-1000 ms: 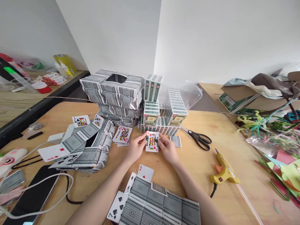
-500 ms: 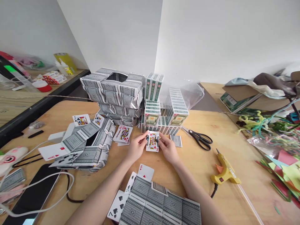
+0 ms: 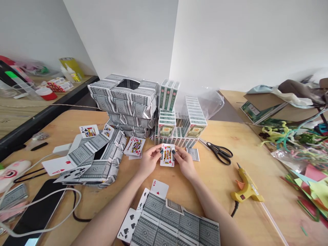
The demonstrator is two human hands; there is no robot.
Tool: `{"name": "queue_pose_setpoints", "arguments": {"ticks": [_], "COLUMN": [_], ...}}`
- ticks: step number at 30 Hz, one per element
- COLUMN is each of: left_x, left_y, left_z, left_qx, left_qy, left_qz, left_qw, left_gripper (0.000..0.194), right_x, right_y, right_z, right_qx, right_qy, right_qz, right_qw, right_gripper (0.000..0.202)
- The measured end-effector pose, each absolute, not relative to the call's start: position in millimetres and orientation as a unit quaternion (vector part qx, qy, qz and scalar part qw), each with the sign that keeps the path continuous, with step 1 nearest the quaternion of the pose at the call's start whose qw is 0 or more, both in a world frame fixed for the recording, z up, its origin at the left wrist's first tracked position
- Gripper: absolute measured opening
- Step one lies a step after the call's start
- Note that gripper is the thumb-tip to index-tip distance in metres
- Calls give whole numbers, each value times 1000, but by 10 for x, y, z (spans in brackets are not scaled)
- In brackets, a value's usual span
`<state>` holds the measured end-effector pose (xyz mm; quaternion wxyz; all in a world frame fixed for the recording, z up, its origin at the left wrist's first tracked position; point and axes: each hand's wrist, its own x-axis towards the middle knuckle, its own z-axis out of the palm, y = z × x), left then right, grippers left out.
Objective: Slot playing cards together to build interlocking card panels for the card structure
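Observation:
A king of hearts playing card (image 3: 167,155) faces up between my two hands. My left hand (image 3: 151,160) pinches its left edge, and my right hand (image 3: 183,162) pinches its right edge; whether more cards lie beneath it I cannot tell. To the left is a small pile of face-up cards (image 3: 135,147). Beside my right hand a card lies back up (image 3: 194,154). Between my forearms, nearest me, sits a panel of folded cards (image 3: 176,222) with an ace of diamonds (image 3: 159,189) and a seven of spades (image 3: 128,225) sticking out.
Boxes built from cards (image 3: 123,99) stand at the back, beside stacked card packs (image 3: 194,118). Another card box (image 3: 110,167) is at left, near a phone (image 3: 38,212) and cables. Scissors (image 3: 219,152) and a yellow glue gun (image 3: 246,188) lie at right, with paper scraps (image 3: 310,184) beyond.
Both thumbs have shifted slightly on the king of hearts and lie more over its upper edges. The card itself has hardly moved.

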<state>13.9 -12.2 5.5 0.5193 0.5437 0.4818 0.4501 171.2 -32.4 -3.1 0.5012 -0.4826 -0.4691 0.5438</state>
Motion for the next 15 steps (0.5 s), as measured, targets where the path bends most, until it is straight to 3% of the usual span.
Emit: {"name": "queue_pose_setpoints", "arguments": {"ticks": [15], "left_x": [147], "left_y": [-128], "left_z": [30], "left_qx": [503], "left_qy": [422], "left_qz": [465], "left_qw": [594], "left_gripper": [14], "right_x": [1675], "right_y": [-371], "right_z": [54], "right_qx": [-453], "right_qy": [-429], "right_qz": [592], "right_qw": [510], "right_gripper": [29]}}
